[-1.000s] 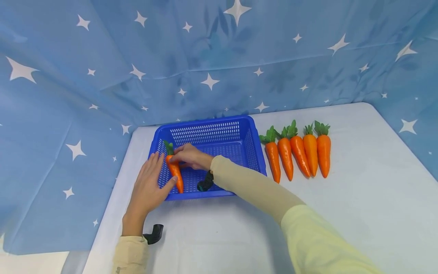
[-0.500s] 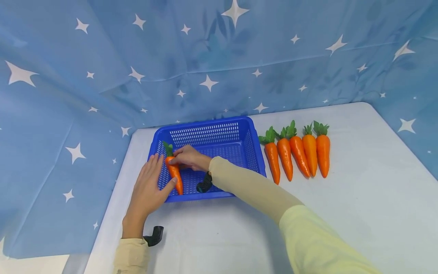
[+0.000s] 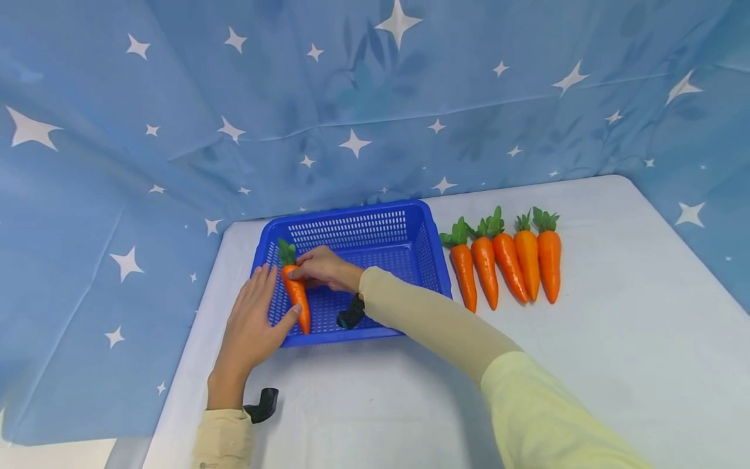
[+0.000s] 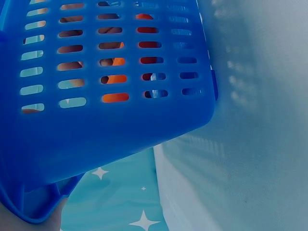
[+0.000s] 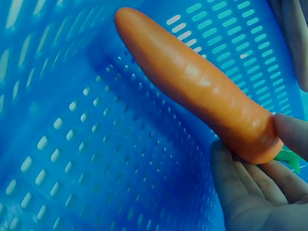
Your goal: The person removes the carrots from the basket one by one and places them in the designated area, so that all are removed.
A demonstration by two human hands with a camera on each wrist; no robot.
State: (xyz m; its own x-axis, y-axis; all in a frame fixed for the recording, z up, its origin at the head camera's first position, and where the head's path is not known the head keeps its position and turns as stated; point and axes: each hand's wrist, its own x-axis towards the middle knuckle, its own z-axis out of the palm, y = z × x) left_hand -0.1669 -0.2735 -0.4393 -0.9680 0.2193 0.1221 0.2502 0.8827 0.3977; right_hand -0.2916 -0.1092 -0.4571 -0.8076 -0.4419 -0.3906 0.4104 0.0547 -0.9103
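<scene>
An orange carrot [image 3: 297, 296] with green leaves is inside the left end of a blue slotted basket [image 3: 351, 335]. My right hand [image 3: 328, 268] pinches it near the leafy end between thumb and fingers. In the right wrist view the carrot [image 5: 197, 86] slants across, its narrow tip over the basket's floor. My left hand [image 3: 252, 322] lies along the basket's left rim, its fingers straight and its thumb spread over the near corner. The left wrist view mostly shows the basket's outer wall [image 4: 110, 125], with bits of orange behind the slots.
Several carrots [image 3: 508, 268] lie in a row on the white table [image 3: 615, 326], right of the basket. Black wrist-worn pieces [image 3: 262, 405] show by both wrists. A blue star-patterned cloth [image 3: 351, 98] hangs behind the table and at its sides.
The head view has drifted slightly, so the table things appear a little further left. Both hands keep their places, and the carrot stays in the right hand at the basket's left end.
</scene>
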